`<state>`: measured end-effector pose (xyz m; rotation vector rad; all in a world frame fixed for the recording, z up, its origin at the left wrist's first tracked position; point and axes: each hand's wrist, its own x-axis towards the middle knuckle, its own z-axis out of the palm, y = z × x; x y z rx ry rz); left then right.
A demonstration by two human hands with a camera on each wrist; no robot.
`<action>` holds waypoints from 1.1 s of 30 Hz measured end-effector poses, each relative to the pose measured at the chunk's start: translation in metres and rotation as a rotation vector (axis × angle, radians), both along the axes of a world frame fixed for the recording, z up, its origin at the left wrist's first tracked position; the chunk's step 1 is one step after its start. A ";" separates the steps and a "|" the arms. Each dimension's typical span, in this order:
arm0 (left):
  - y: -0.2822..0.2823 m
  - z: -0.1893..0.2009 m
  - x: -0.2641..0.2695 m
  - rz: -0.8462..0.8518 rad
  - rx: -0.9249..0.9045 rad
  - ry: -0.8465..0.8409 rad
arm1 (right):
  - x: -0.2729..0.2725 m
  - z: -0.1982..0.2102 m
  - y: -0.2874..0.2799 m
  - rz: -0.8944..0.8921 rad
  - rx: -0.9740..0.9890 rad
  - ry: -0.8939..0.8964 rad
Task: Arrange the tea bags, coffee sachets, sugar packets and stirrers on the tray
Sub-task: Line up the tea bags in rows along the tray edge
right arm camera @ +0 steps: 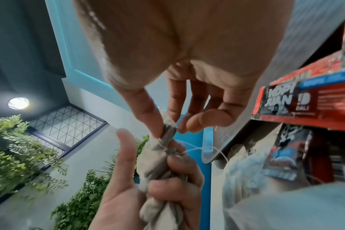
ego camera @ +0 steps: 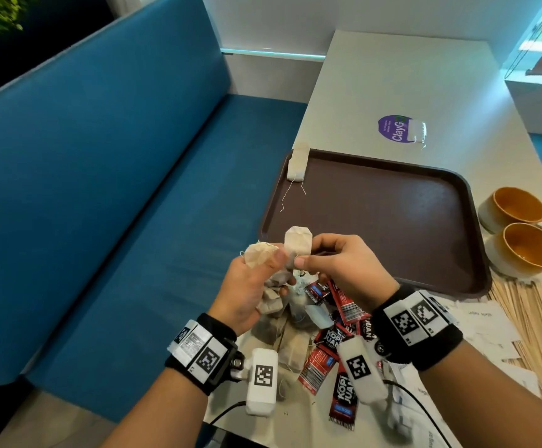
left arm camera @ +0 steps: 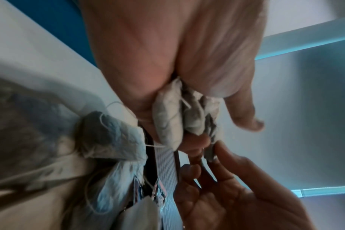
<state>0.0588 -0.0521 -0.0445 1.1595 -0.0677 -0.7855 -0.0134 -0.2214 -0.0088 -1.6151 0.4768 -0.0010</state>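
My left hand [ego camera: 256, 279] grips a bunch of tea bags [ego camera: 260, 253] above the pile at the table's near edge; the bunch [left arm camera: 171, 118] bulges out of the fist. My right hand [ego camera: 334, 263] pinches one upright tea bag [ego camera: 298, 242] between thumb and forefinger, right beside the bunch [right arm camera: 159, 165]. The brown tray [ego camera: 392, 221] lies beyond the hands with two tea bags [ego camera: 297, 166] at its far left corner. Red and black coffee sachets [ego camera: 331, 334] and more tea bags [ego camera: 292, 344] lie heaped under my wrists. Wooden stirrers [ego camera: 528, 315] and white sugar packets [ego camera: 486, 321] lie to the right.
Two orange-lined cups [ego camera: 521, 227] stand right of the tray. A purple sticker and a clear wrapper [ego camera: 402, 127] sit on the white table [ego camera: 392, 76] beyond the tray. A blue bench [ego camera: 101, 189] runs along the left. Cables trail from my wristbands.
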 end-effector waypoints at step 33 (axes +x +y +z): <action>0.000 -0.027 0.023 0.205 0.378 -0.057 | 0.131 0.005 -0.084 -0.151 -0.336 0.005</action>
